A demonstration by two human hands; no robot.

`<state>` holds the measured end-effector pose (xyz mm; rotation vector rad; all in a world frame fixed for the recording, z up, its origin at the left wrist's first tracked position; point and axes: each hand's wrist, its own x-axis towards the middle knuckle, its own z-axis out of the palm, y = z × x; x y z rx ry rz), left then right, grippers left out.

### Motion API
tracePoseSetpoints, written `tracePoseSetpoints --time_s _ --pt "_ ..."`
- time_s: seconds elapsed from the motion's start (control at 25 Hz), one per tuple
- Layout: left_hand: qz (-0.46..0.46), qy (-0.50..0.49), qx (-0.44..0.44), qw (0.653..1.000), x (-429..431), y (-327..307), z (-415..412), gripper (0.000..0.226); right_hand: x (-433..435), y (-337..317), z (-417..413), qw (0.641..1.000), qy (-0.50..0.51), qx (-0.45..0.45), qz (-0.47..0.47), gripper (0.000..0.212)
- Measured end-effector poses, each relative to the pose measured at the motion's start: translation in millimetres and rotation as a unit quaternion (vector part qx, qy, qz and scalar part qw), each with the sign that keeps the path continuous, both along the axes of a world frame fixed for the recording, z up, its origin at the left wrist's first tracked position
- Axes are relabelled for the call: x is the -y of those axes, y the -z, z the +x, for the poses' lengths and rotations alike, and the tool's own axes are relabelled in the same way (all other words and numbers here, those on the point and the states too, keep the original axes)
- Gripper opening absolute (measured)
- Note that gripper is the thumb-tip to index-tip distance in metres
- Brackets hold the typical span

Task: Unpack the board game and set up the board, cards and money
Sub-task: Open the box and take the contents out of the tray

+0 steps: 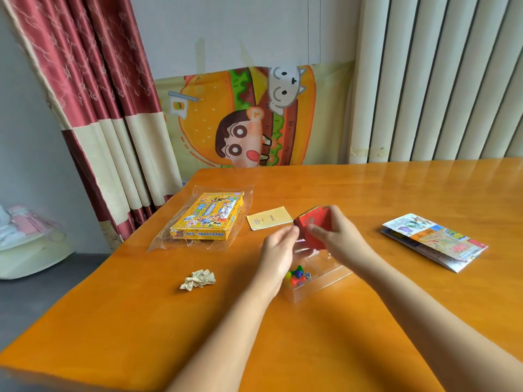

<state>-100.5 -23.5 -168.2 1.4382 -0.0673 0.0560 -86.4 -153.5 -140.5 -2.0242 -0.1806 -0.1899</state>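
My right hand (336,236) grips a red stack of cards (314,223) just above a clear plastic tray (319,281). My left hand (278,250) touches the stack's left edge with its fingertips. Colourful pawns (294,274) and white dice (307,277) lie in the tray's near end. The yellow game box (208,217) lies on a clear plastic bag (158,241) to the left. A folded game board (433,240) lies at the right. A yellow paper slip (268,217) rests beyond my hands.
A crumpled ball of paper (198,279) lies on the orange wooden table (368,321) to the left of my arm. The table's left edge runs diagonally beside a red and cream curtain (113,108). A cartoon burger cloth (249,117) hangs behind the table.
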Motion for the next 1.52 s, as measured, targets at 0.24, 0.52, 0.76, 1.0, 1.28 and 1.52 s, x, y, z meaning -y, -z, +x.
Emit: tracePoseSetpoints --time_s 0.24,0.52,0.76,1.0,1.28,1.52 --pt "0.024 0.009 0.018 0.999 -2 2 -2 0.025 -11 10 -4 0.964 -0.001 0.115 -0.239 0.03" --pt "0.106 -0.061 -0.084 0.989 -64 0 -15 0.028 17 1 10 0.963 -0.09 0.088 -0.24 0.033" --pt "0.257 -0.156 -0.17 0.938 -125 10 -27 0.032 32 10 29 0.95 -0.059 0.04 -0.304 0.018" --pt "0.326 -0.207 -0.215 0.897 -154 6 -16 0.035 -2 17 -3 0.933 -0.139 0.112 -0.312 0.026" --pt "0.639 -0.192 -0.247 0.702 -148 0 -10 0.029 -14 49 -24 0.88 -0.175 0.189 -0.398 0.054" --pt "0.581 -0.125 0.045 0.803 -103 -4 -31 0.043 -14 65 -18 0.828 -0.121 0.337 -0.432 0.041"
